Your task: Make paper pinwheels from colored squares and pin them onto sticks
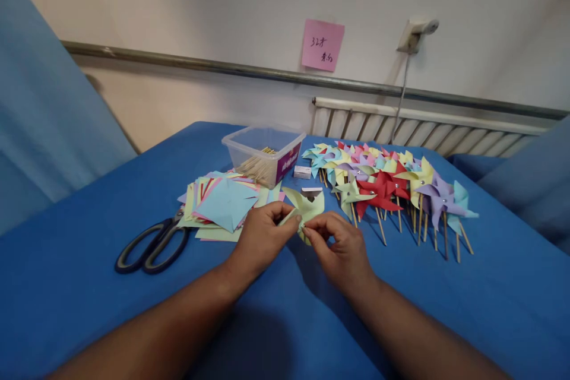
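Observation:
My left hand is closed on a pale green paper pinwheel, thumb and fingers pinching its folded tips at the middle. From the other side, my right hand pinches at the pinwheel's centre; whatever lies between those fingertips is too small to make out. The paper blades curl upward above both hands, and no stick shows on this pinwheel. Just behind it sits a small open box. To the left of my hands is a stack of coloured paper squares, light blue on top.
Scissors with dark handles lie left of the paper. A clear plastic tub behind holds wooden sticks. Another small box stands beside it. Many finished pinwheels on sticks are piled at right on the blue cloth.

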A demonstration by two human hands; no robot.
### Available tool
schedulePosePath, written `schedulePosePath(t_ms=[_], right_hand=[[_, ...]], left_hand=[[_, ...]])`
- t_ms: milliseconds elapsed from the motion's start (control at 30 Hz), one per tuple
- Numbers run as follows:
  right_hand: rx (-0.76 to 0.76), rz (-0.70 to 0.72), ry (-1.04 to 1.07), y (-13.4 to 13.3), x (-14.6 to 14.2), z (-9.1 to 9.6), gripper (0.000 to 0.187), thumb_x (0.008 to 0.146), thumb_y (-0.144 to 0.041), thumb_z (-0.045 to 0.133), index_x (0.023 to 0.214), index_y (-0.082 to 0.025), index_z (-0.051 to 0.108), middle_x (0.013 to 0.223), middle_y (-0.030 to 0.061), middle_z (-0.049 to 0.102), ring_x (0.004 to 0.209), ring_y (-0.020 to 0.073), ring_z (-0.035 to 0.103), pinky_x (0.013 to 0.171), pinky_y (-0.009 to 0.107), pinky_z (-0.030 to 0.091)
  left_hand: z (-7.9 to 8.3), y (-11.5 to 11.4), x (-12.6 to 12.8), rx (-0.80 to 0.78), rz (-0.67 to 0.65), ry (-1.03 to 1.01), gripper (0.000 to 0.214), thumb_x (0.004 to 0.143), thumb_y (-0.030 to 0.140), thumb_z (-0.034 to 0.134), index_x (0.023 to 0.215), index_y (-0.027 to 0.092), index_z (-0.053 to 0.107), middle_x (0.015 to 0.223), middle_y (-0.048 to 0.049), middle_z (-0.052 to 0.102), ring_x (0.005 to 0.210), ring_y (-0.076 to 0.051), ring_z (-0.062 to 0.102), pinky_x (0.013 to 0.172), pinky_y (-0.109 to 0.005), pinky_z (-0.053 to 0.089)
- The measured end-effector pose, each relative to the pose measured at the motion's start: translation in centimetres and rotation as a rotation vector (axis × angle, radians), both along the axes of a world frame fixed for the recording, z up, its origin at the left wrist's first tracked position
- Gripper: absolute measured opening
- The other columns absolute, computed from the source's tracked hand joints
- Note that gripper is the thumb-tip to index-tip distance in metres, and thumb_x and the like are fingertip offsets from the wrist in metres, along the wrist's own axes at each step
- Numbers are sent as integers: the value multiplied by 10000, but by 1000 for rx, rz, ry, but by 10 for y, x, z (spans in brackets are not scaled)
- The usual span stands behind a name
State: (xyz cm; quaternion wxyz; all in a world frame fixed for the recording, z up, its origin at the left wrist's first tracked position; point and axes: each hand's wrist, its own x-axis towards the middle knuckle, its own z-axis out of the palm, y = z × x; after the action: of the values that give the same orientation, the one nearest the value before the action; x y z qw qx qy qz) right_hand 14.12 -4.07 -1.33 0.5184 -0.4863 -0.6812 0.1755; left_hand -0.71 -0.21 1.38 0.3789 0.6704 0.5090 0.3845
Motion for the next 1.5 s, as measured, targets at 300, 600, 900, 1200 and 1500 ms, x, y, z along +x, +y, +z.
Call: schedulePosePath(t_ms=[300, 600, 900, 1200, 1500], right_hand=[[-75, -61, 97, 5, 4, -2, 62, 791, -164, 590, 765, -185, 642, 709, -15, 608, 617, 105, 560, 594, 229, 446], [-65, -59, 92, 4, 3, -2, 75, 790, -182, 581, 766, -191, 652, 709, -7, 621, 622, 115, 565, 603, 239, 453], [-57, -49, 96, 3, 5, -1, 76, 786, -161, 585, 761, -188, 651, 702, -9, 619, 618, 112, 559, 603, 232, 448], [-51, -58, 91, 4, 4, -1, 71, 781, -165, 587, 749, -190, 646, 693, -12, 618, 612, 112, 562, 597, 231, 451], [-62, -74, 92, 3, 4, -2, 74, 781, -169, 587, 762, -194, 653, 694, -14, 616, 611, 112, 558, 595, 233, 448]], left_hand=[[0, -2, 1, -76, -36, -61, 206, 725, 340, 590, 659, 146, 607, 600, 19, 549, 563, -105, 463, 516, -215, 356], [4, -3, 2, -78, -26, -62, 195, 702, 331, 596, 629, 151, 612, 572, 22, 546, 547, -106, 457, 499, -208, 357], [3, -3, 2, -77, -23, -57, 188, 704, 327, 602, 650, 148, 619, 588, 24, 560, 556, -106, 472, 515, -207, 360], [0, -5, 2, -75, -45, -55, 197, 723, 334, 588, 650, 152, 611, 592, 17, 565, 564, -112, 481, 519, -212, 367], [3, -5, 3, -44, -43, -35, 184, 717, 331, 581, 655, 162, 623, 598, 15, 583, 576, -123, 499, 544, -222, 382]])
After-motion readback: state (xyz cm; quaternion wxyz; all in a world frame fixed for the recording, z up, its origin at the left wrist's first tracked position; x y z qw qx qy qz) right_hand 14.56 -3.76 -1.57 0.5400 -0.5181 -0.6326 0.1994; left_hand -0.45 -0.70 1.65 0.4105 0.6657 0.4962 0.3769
